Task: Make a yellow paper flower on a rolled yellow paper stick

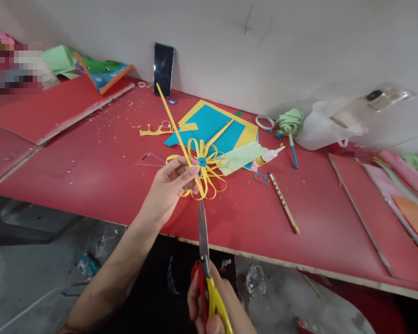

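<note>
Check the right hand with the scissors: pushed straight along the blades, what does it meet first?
The right hand holds red-and-yellow-handled scissors pointing up at the yellow looped paper-strip flower in the left hand; the flower's lowest loop comes first, though depth is unclear.

- A yellow paper flower (204,168) of looped strips, with a small blue centre, was held up above the red surface, one long strip jutting up-left.
- Scissors (205,260) with red and yellow handles pointed upward, blade tips touching the flower's lower edge.

No text, label, brand, number or sign can be read in this view. The glue bottle (267,157) by the paper sheets bears a label, but it is too small and blurred to make out.
</note>
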Available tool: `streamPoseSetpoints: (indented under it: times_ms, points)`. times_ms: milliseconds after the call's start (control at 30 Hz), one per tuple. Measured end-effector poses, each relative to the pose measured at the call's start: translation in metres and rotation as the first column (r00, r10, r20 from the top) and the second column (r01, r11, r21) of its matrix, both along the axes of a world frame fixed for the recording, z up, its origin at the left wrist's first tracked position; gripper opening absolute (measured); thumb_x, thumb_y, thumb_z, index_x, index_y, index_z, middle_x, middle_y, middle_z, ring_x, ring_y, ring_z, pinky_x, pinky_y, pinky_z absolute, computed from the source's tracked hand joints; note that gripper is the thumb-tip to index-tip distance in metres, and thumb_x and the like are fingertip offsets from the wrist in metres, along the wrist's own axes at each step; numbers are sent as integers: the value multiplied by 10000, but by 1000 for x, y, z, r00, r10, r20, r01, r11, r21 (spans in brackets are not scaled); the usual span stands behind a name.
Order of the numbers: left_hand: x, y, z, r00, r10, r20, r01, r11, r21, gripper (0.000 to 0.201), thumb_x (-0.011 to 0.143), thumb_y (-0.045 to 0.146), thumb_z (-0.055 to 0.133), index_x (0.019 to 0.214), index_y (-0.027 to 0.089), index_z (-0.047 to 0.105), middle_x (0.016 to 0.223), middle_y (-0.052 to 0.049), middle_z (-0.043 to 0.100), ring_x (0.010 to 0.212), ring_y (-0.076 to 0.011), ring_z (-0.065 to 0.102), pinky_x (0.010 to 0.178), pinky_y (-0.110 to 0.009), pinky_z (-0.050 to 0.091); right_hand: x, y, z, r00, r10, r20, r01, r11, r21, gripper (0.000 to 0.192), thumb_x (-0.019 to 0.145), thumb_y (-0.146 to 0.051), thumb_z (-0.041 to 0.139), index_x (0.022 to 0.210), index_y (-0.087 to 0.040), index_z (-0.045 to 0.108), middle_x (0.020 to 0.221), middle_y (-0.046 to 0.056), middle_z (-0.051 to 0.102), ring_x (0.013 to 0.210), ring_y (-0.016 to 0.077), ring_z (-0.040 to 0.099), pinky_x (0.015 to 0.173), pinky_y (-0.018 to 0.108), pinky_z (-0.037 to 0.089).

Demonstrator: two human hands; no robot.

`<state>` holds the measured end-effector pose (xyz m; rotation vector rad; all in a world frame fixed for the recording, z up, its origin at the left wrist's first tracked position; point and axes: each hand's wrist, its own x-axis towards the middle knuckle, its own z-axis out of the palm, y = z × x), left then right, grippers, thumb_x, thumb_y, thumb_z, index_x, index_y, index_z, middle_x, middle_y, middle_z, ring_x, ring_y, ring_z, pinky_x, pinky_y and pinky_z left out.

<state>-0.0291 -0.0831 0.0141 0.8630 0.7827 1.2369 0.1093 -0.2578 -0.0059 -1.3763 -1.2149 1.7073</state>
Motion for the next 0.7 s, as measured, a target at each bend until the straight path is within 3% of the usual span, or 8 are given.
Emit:
streamPoseSetpoints:
  times_ms: [200,367,500,700]
  points:
    - [1,-1,-2,1000,-12,22,12,1000,4,170,813,285,719,926,183,643,679,20,568,566,-68,547,530,-178,489,1,5,3,983,99,-152,-110,992,-63,791,550,-964,410,759,-205,490,597,-9,479,488,102,380,441,218,296]
    - [1,0,-3,999,-36,37,35,999,19,159,826,282,707,930,180,644,673,20,555,568,-64,549,527,-167,480,3,3,5,993,53,-104,-63,994,-93,797,585,-959,379,801,-203,513,658,-4,482,526,108,401,469,218,326]
    - [1,0,-3,999,-33,41,32,999,21,153,831,280,703,933,180,647,677,20,554,573,-63,555,525,-156,477,5,4,1,987,90,-130,-98,993,-58,808,553,-965,395,782,-202,526,620,-7,492,495,107,398,453,218,315]
    - [1,-1,-2,998,-44,40,43,999,25,152,836,277,697,933,175,641,681,20,550,574,-66,559,524,-157,478,4,2,-5,986,45,-158,-56,996,-66,788,569,-951,416,771,-198,535,601,-12,474,473,98,390,424,210,291]
